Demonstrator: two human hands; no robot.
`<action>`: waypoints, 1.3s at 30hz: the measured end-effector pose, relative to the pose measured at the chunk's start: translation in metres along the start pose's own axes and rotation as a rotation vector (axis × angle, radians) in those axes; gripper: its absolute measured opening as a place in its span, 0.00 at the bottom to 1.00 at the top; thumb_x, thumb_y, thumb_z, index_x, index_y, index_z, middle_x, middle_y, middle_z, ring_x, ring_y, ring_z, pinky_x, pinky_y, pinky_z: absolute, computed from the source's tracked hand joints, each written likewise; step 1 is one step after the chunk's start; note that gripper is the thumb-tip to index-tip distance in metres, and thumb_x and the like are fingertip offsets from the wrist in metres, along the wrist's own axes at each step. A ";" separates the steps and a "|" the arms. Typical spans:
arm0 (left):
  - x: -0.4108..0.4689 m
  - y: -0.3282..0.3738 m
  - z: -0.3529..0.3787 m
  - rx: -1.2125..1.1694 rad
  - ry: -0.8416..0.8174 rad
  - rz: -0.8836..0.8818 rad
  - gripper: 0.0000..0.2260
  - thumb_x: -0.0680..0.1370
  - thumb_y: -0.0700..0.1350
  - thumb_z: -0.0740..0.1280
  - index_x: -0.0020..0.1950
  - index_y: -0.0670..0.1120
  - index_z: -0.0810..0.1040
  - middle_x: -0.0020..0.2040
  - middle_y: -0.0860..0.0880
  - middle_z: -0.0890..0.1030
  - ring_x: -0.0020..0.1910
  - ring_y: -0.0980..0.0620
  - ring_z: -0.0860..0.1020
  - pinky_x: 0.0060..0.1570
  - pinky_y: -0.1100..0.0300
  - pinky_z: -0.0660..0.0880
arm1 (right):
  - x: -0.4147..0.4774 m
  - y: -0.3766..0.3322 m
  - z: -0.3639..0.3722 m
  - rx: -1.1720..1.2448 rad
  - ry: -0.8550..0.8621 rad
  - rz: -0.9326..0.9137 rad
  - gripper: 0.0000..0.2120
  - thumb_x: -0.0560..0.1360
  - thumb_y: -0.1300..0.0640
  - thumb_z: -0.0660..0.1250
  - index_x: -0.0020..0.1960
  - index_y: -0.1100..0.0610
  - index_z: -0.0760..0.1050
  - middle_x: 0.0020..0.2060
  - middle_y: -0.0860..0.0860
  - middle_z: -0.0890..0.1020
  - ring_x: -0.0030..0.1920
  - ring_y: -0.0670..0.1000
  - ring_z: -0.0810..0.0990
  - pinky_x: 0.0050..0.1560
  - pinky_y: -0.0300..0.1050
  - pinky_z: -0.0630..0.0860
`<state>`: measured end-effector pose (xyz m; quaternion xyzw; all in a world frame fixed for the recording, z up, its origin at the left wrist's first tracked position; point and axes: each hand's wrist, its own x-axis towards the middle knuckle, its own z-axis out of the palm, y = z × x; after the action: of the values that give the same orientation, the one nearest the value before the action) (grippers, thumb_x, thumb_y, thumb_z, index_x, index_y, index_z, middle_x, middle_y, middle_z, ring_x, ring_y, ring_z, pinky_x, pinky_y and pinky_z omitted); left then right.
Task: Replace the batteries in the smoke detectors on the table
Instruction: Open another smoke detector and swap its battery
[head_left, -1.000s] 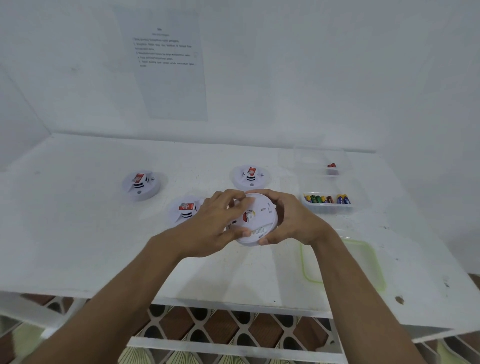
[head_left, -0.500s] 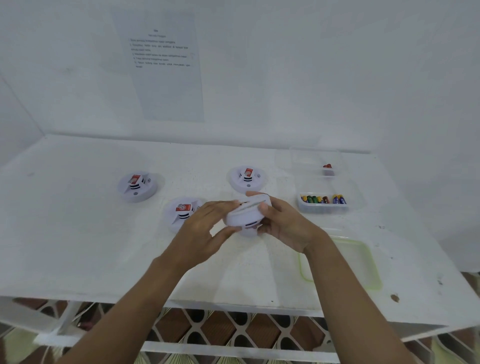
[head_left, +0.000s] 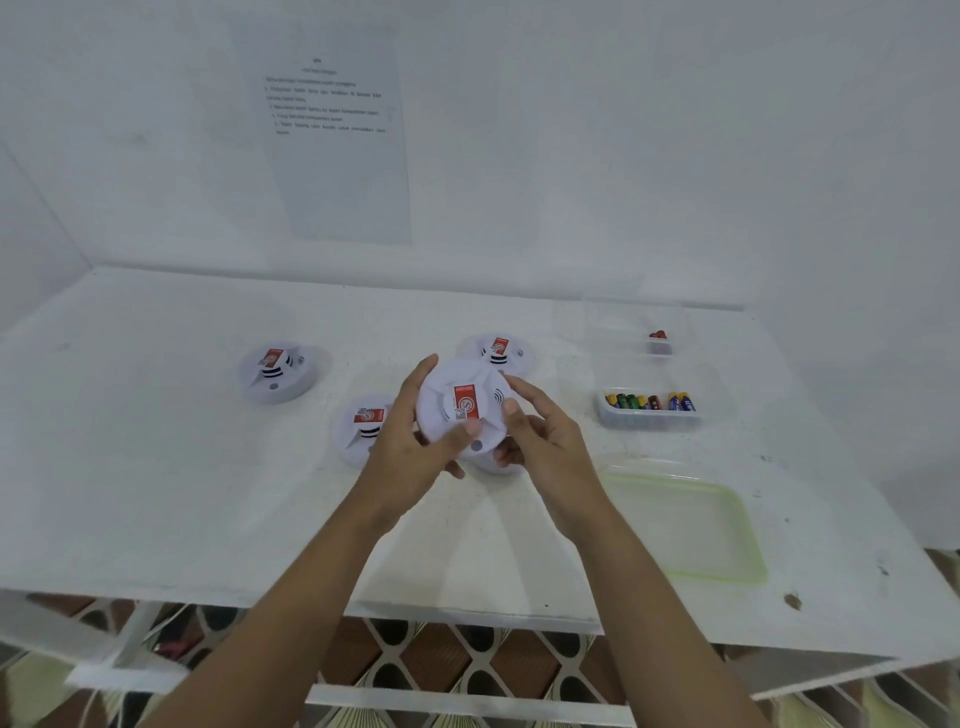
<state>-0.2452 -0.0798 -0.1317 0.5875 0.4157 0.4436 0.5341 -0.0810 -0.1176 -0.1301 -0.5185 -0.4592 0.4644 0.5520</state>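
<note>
Both hands hold one white round smoke detector (head_left: 457, 400) above the table (head_left: 156, 467), its face with the red label turned up toward me. My left hand (head_left: 415, 447) grips its left rim with the thumb on the front. My right hand (head_left: 540, 441) grips the right and lower rim. Three more white detectors lie on the table: one at the left (head_left: 277, 372), one partly behind my left hand (head_left: 358, 428), one behind the held one (head_left: 498, 349). A clear tray (head_left: 649, 418) of several coloured batteries sits to the right.
A small clear container (head_left: 658, 343) with a red item stands at the back right. A flat clear lid with a green rim (head_left: 691, 530) lies near the front right. A printed sheet (head_left: 332, 130) hangs on the back wall. The table's front edge is close to me.
The detector was held with its underside toward me, then turned edge-on, and now shows its labelled face. Both hands have kept hold of it and lifted it slightly.
</note>
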 end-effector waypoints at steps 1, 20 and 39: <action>0.000 -0.002 -0.002 0.046 -0.038 0.004 0.37 0.72 0.52 0.75 0.76 0.59 0.60 0.69 0.56 0.72 0.63 0.49 0.77 0.48 0.49 0.82 | -0.001 0.001 0.001 0.009 0.010 0.003 0.16 0.83 0.51 0.63 0.70 0.48 0.74 0.40 0.58 0.84 0.36 0.49 0.79 0.47 0.45 0.80; 0.004 0.000 -0.008 0.142 -0.111 -0.004 0.39 0.74 0.43 0.74 0.78 0.55 0.56 0.74 0.57 0.66 0.71 0.57 0.68 0.67 0.51 0.72 | -0.006 -0.002 0.002 0.010 -0.022 -0.006 0.13 0.83 0.51 0.63 0.66 0.43 0.75 0.46 0.61 0.85 0.39 0.52 0.80 0.49 0.48 0.81; 0.012 -0.007 -0.019 0.151 -0.147 -0.022 0.41 0.73 0.45 0.75 0.79 0.56 0.54 0.74 0.58 0.66 0.71 0.58 0.68 0.67 0.54 0.72 | 0.002 0.003 0.007 -0.049 -0.021 0.006 0.14 0.83 0.51 0.62 0.68 0.43 0.74 0.47 0.56 0.86 0.40 0.51 0.81 0.53 0.54 0.82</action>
<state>-0.2604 -0.0627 -0.1368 0.6525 0.4139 0.3607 0.5223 -0.0873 -0.1149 -0.1324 -0.5284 -0.4747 0.4600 0.5328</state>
